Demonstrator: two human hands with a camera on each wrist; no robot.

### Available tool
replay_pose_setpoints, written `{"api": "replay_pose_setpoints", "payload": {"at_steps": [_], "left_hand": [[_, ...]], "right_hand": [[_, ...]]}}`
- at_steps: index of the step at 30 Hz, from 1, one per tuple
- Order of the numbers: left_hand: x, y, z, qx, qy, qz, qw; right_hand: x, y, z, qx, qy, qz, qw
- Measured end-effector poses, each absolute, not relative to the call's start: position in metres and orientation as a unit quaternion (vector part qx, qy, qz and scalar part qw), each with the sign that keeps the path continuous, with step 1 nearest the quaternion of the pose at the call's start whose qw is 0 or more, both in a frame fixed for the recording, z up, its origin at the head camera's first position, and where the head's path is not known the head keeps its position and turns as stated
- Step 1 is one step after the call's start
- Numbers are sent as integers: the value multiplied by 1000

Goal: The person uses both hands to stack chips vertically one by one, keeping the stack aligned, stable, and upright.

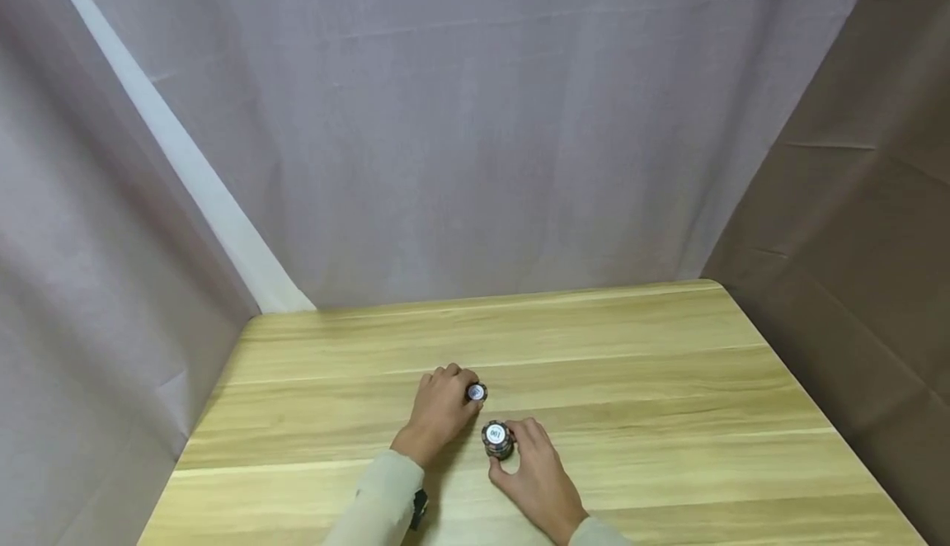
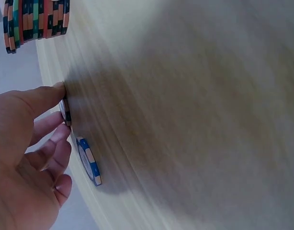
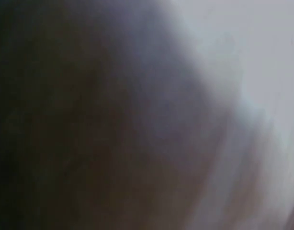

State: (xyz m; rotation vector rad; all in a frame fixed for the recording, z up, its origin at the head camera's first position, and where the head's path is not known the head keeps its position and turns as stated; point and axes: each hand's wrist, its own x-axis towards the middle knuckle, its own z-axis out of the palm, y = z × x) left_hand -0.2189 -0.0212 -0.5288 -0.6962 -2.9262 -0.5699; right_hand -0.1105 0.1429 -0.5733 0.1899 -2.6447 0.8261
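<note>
In the head view my left hand pinches a dark poker chip between thumb and fingers, at or just above the tabletop. The left wrist view shows this chip nearly edge-on; whether it touches the table I cannot tell. A blue and white poker chip lies below the fingers there, hidden by the hand in the head view. My right hand curls its thumb and index finger around a stack of poker chips, whose top chip reads 100. The right wrist view is too dark and blurred to read.
The wooden table carries the chips and both hands. Grey curtains hang behind it and on the left, and a brown cloth hangs on the right. A dark band sits at the left wrist.
</note>
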Motion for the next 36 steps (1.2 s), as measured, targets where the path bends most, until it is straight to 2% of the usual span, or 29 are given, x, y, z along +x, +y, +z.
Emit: {"api": "replay_pose_setpoints", "payload": {"at_steps": [9,20,36], "left_hand": [[-220,-22,-529,-260,-957,-130,16],[-216,-31,-529,-315,-943,-50,97],[-200,-40,-499,-382,-912,-90,119]], "right_hand": [[-111,141,-574,63,-940,286,177],[-112,142,-573,66,-940,281,180],[-113,145,-570,65,-941,288,164]]}}
